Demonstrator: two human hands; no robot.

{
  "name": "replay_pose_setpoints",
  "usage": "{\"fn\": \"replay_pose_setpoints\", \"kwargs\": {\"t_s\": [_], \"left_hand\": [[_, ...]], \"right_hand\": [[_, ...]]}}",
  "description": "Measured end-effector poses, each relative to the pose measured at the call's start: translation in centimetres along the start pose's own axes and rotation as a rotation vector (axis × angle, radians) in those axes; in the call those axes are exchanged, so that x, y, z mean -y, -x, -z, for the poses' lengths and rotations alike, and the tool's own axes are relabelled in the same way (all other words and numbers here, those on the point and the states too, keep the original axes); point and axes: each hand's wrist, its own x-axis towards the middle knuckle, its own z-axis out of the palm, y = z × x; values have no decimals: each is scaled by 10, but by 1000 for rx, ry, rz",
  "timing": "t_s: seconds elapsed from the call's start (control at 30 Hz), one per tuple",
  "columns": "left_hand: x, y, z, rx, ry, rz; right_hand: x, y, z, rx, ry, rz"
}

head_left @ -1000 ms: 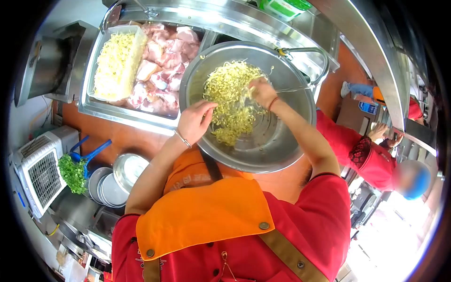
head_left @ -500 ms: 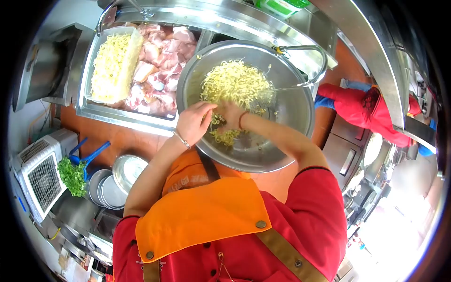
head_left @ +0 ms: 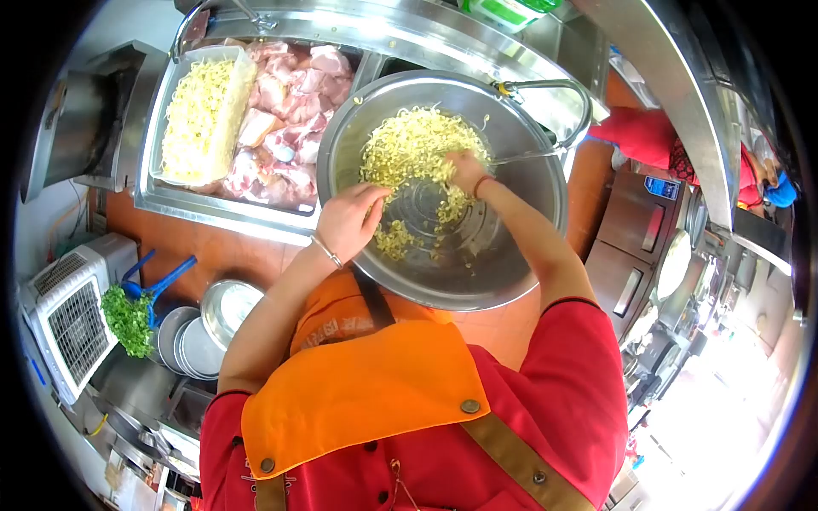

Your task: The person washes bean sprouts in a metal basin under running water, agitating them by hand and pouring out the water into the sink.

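Note:
A wide steel bowl [head_left: 520,230] holds a pile of yellow bean sprouts [head_left: 417,140], with a smaller clump nearer my body. My right hand [head_left: 466,175] is inside the bowl at the pile's right side, fingers curled around some sprouts. Over the bowl's near left rim, my left hand [head_left: 348,221] has thumb and fingertips pinched together; whatever is between them is too small to name. From a curved faucet [head_left: 588,111] at the right, a thin stream runs into the bowl.
Left of the bowl, a sink [head_left: 226,213] holds raw meat [head_left: 294,111] and a plastic tub [head_left: 196,179] of sprouts. Lower left are steel basins [head_left: 198,349], leafy greens [head_left: 128,319] and an air cooler [head_left: 81,315]. A person in red [head_left: 635,136] stands at the right.
My right hand has moved right and away from my body, from the near clump to the main pile's right side. My left hand stays nearly still. The other person has shifted.

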Motion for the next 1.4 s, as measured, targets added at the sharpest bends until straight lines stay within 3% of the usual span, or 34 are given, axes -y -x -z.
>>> {"fn": "replay_pose_setpoints", "kwargs": {"t_s": [0.17, 0.23, 0.27, 0.37, 0.5, 0.6, 0.7, 0.73, 0.83, 0.97, 1.1, 1.17, 1.23, 1.3, 1.4], "left_hand": [[-1, -1, 0, 9, -17, -4], [0, -1, -1, 30, -35, -1], [2, -1, -1, 45, -52, 3], [1, -1, 0, 45, -55, 11], [0, -1, 1, 104, 42, 77], [15, -6, -20, -35, 633, 408], [-13, -38, -19, -79, 1086, 1105], [-10, -42, -32, -62, 1127, 1196], [28, -44, -68, 207, 1660, 1327], [31, -32, -67, 167, 1576, 1147], [5, -24, -39, 114, 1797, 1089], [10, -15, -35, 53, 1862, 989], [17, -5, -33, 6, 1887, 912], [4, -6, -20, -37, 1856, 919], [-1, -2, -10, -68, 1847, 935]], "right_hand": [[-18, -9, 20, -76, 2, -41], [-6, -21, -7, -152, 86, -95], [38, 0, 4, -72, 3, -134], [64, 5, -25, -71, 195, -24], [59, 23, -17, -63, 129, 11], [47, 38, 5, -134, -70, -97], [69, 65, 39, -47, -376, -73], [90, 83, 50, -55, -450, 65], [148, 118, 81, 101, -798, 394], [110, 35, 112, -249, -324, 164], [56, -94, 58, -449, -119, 50], [93, -106, 28, -475, -89, 87], [158, -70, 28, -255, 137, 211], [164, -76, -29, -346, 138, 214], [168, -44, -31, -140, 240, 319]]}}
